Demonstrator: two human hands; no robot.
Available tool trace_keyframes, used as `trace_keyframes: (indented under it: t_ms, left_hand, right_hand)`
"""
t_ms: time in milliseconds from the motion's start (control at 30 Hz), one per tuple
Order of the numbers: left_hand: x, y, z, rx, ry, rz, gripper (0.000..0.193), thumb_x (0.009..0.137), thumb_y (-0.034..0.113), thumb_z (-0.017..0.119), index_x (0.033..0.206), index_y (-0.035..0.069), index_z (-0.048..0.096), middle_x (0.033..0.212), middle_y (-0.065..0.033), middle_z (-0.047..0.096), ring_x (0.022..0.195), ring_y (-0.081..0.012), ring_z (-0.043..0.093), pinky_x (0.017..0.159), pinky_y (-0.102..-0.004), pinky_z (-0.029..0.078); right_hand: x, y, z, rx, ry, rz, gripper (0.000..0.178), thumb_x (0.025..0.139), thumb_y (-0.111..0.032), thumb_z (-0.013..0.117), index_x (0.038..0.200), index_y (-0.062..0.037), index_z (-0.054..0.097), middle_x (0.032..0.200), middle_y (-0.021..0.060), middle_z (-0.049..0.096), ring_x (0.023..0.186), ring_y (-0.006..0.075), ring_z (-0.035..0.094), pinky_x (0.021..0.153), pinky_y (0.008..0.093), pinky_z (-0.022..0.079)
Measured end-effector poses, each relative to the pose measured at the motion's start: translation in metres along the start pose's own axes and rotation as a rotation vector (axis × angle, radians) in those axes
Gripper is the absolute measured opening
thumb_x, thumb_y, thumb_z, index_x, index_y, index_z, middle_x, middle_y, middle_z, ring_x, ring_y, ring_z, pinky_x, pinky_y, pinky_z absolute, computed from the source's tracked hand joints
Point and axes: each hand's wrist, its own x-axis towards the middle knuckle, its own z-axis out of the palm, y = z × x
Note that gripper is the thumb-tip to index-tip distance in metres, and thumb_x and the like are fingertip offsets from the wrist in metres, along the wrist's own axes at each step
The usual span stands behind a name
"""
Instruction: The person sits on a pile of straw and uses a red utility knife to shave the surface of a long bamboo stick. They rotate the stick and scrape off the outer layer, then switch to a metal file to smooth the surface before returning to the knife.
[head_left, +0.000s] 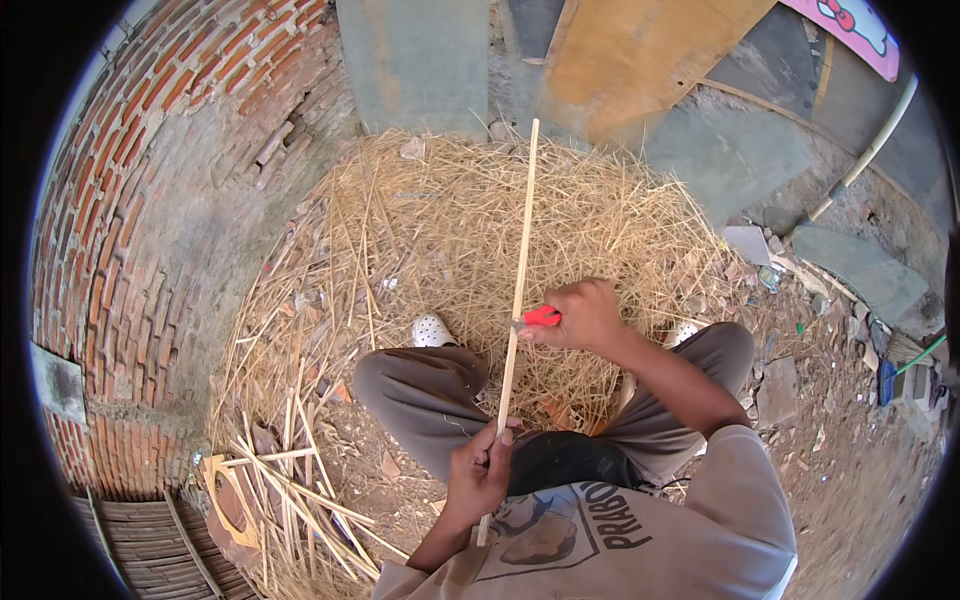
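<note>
The pale stick [525, 220] slants away over the straw [430, 240], gripped near its lower end by the left hand [480, 474]. The right hand [582, 318], nearer its middle, clasps a red tool [543, 316] against it.

Red handle [543, 316], pale yellow strip [525, 225], grey-brown trousers [415, 405]

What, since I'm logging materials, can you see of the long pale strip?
The strip is narrow, straight and yellowish, apparently bamboo or wood. It points away from the person, leaning slightly right, above straw. The left hand grips it near its lower end, which protrudes below; the right hand's red-handled tool meets it around midway.
</note>
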Motion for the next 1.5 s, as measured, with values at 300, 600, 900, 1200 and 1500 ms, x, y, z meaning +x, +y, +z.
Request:
trace_keyframes:
  t_ms: [300,600,900,1200,1500]
  left_hand:
    - [0.003,-0.002,0.0,-0.037,-0.03,-0.007,0.024,0.1,0.006,0.048,0.12,-0.001,0.059,0.062,0.0103,0.039,0.056,0.0026,0.031,0.049,-0.0176,0.022]
    - [-0.006,-0.001,-0.007,0.023,-0.045,-0.007,0.026,0.099,0.003,0.048,0.122,-0.001,0.059,0.06,0.0104,0.038,0.054,0.0023,0.03,0.048,-0.018,0.021]
    - [-0.025,-0.003,-0.019,-0.054,-0.176,-0.135,0.027,0.099,0.005,0.049,0.122,0.0,0.06,0.061,0.0104,0.04,0.054,0.0024,0.033,0.048,-0.0178,0.023]
    - [-0.016,-0.01,-0.019,-0.044,-0.012,-0.075,0.027,0.1,0.007,0.049,0.123,-0.001,0.06,0.061,0.0102,0.042,0.052,0.0026,0.034,0.046,-0.0182,0.024]
    - [-0.006,-0.005,-0.012,0.23,0.007,0.025,0.03,0.097,0.006,0.052,0.126,-0.001,0.059,0.061,0.0038,0.043,0.06,-0.0028,0.04,0.054,-0.0204,0.035]
  right_hand:
    - [0.001,0.019,0.003,-0.009,0.029,0.027,0.066,0.069,-0.078,0.063,0.049,-0.0153,0.056,0.041,0.0038,0.048,0.036,0.0215,0.051,0.04,0.0349,0.04]
    - [0.007,0.033,0.004,-0.095,0.004,0.147,0.066,0.07,-0.076,0.063,0.052,-0.0127,0.059,0.041,0.0061,0.049,0.038,0.0244,0.052,0.041,0.0363,0.041]
    - [0.015,0.076,0.001,-0.052,-0.11,0.571,0.075,0.081,-0.08,0.044,0.061,-0.0121,0.067,0.042,0.0022,0.049,0.04,0.0177,0.053,0.039,0.0338,0.04]
    - [-0.001,-0.007,-0.005,0.03,-0.22,0.164,0.068,0.079,-0.076,0.054,0.056,-0.0128,0.062,0.046,0.0042,0.054,0.039,0.0201,0.053,0.038,0.036,0.04]
    - [-0.001,0.001,0.003,0.043,-0.139,0.226,0.065,0.073,-0.074,0.063,0.055,-0.0115,0.061,0.047,0.0068,0.055,0.039,0.0252,0.056,0.04,0.0382,0.042]
